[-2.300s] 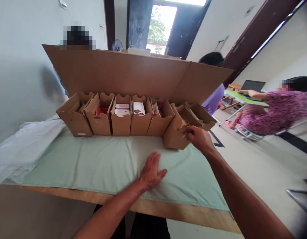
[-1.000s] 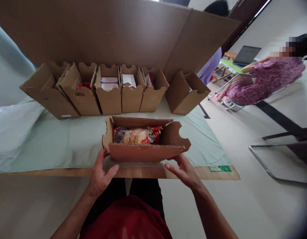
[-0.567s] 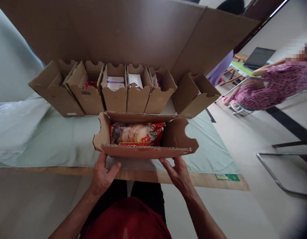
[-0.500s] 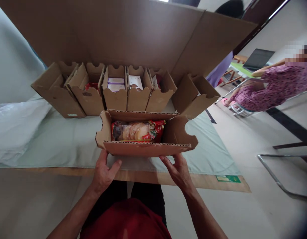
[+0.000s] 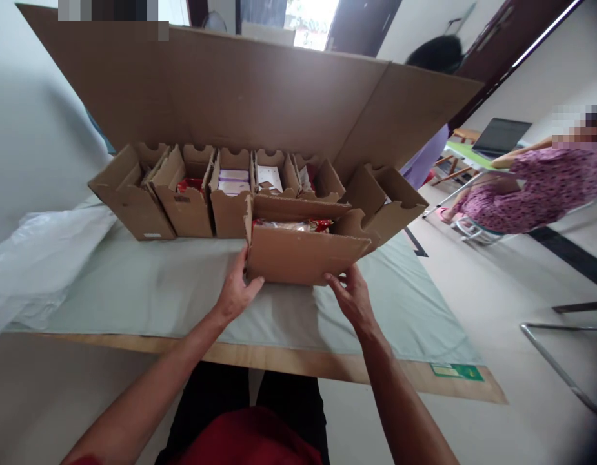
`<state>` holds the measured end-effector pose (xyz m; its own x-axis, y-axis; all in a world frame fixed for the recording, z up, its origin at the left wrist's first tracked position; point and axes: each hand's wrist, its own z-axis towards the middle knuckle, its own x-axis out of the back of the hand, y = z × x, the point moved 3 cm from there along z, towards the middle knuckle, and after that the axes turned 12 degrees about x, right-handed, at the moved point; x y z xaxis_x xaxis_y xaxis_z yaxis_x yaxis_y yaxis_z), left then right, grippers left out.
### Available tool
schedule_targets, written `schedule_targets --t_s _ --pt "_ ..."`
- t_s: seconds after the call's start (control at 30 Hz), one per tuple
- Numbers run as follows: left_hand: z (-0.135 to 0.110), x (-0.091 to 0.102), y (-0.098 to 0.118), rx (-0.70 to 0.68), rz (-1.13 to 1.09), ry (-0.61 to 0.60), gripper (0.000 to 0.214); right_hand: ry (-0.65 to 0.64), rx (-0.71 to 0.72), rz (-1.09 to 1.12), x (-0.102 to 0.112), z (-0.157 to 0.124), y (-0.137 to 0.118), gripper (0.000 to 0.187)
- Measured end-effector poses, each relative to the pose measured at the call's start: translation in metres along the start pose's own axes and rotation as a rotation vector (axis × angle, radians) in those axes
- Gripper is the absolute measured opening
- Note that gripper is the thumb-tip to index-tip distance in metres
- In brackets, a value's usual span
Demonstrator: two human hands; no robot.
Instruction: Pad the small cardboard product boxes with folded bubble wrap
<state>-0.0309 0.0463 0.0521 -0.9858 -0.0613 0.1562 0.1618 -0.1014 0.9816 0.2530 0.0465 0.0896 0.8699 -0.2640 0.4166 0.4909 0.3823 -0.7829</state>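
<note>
The box [image 5: 308,248] now sits farther out, toward twelve o'clock; left hand [image 5: 237,290] and right hand [image 5: 354,298] each grip an end, and a slack grip could tip the snack pack [image 5: 291,225].

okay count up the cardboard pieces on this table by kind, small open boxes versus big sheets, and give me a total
Small open cardboard boxes in the row at the back: 6
Small open cardboard box held between the left hand and right hand, with a snack packet inside: 1
Big cardboard sheet standing behind the row: 1
Total: 8 cardboard pieces
</note>
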Motion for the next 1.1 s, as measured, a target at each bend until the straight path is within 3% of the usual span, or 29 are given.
schedule_targets --t_s 0.13,0.3,0.53,0.7,0.8,0.87,0.93,1.0,1.1 --pt "0.041 -0.031 -0.001 -0.04 0.0 -0.097 0.087 0.076 -0.011 0.006 0.015 0.023 0.028 0.053" --pt "0.064 -0.063 -0.007 -0.01 0.026 -0.191 0.086 0.144 -0.047 -0.02 0.029 0.026 0.056 0.052" --pt "0.073 -0.068 -0.007 0.025 0.01 -0.312 0.092 0.231 -0.078 -0.071 0.027 0.013 0.061 0.055" --pt "0.084 -0.077 0.004 0.059 0.05 -0.328 0.096 0.304 -0.145 -0.134 0.026 0.013 0.059 0.05" --pt "0.083 -0.083 0.013 0.083 0.081 -0.348 0.095 0.397 -0.199 -0.108 0.025 0.005 0.049 0.066" --pt "0.071 -0.074 0.015 0.073 0.141 -0.327 0.092 0.416 -0.269 -0.127 0.021 -0.012 0.04 0.079" --pt "0.047 -0.048 0.012 0.026 0.232 -0.26 0.086 0.359 -0.301 -0.186 0.014 -0.034 0.032 0.083" --pt "0.016 -0.006 0.004 -0.03 0.351 -0.118 0.075 0.229 -0.256 -0.227 0.005 -0.055 0.026 0.075" --pt "-0.031 0.087 -0.011 -0.011 0.564 0.225 0.058 0.068 -0.171 -0.286 -0.004 -0.073 0.025 0.059"
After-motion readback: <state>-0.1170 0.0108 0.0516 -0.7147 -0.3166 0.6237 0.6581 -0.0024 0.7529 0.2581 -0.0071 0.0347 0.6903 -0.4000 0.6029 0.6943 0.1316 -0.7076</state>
